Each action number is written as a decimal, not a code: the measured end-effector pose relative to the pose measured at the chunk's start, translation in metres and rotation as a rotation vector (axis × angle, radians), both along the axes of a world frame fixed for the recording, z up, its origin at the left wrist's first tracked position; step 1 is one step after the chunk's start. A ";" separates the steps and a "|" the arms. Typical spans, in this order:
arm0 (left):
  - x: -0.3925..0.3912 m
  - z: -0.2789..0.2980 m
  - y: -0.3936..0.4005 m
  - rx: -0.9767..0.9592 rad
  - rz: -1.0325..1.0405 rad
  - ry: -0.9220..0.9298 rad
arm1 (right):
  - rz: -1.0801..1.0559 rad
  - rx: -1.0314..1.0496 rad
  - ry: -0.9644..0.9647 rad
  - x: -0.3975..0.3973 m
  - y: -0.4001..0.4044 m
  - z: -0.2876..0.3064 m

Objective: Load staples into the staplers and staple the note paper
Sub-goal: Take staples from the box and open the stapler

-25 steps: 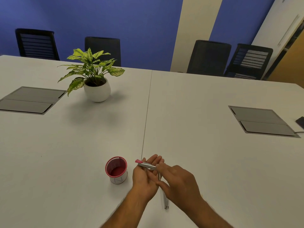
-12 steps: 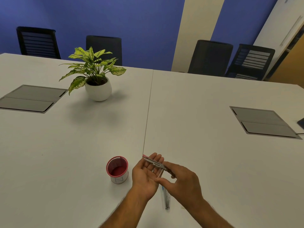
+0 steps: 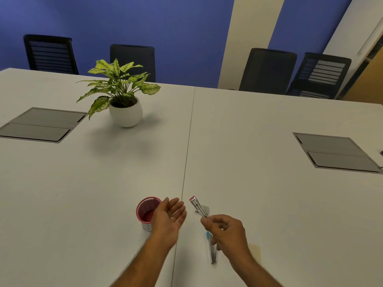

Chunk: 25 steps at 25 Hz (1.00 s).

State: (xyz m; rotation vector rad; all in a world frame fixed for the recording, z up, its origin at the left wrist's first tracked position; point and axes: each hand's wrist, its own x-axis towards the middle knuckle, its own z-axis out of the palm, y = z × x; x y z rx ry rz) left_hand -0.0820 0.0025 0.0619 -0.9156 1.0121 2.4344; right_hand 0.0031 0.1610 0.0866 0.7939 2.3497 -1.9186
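My right hand [image 3: 227, 229] pinches a small metal stapler with a pink tip [image 3: 198, 207], held just above the white table [image 3: 259, 204] with its tip pointing away from me. A small grey strip [image 3: 205, 208] lies on the table under it. Below my right hand a second stapler with a blue end [image 3: 212, 250] lies on the table, opened out lengthways. A pale yellow note paper [image 3: 255, 252] peeks out behind my right wrist. My left hand [image 3: 170, 218] hovers with relaxed, spread fingers and holds nothing, right beside a red mesh cup [image 3: 147, 211].
A potted plant in a white pot [image 3: 125, 109] stands at the back left. Two grey cable hatches [image 3: 41, 125] [image 3: 335, 153] are set in the table at the left and right. Black chairs [image 3: 267, 69] line the far edge against the blue wall.
The hands have parted. My right hand has carried the pink-tipped stapler away to the right, out of my left palm. My left hand has drifted left toward the red cup, holding nothing.
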 end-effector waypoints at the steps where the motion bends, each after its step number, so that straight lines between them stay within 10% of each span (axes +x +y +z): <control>1: -0.006 -0.002 -0.010 -0.131 -0.025 0.009 | -0.007 -0.033 -0.032 0.000 0.000 -0.005; 9: -0.044 -0.001 -0.068 -1.507 -0.864 0.351 | 0.026 0.080 -0.224 -0.004 -0.006 -0.045; 25: -0.060 -0.020 -0.062 -1.778 -1.340 0.384 | 0.405 0.762 -0.350 -0.013 -0.023 -0.100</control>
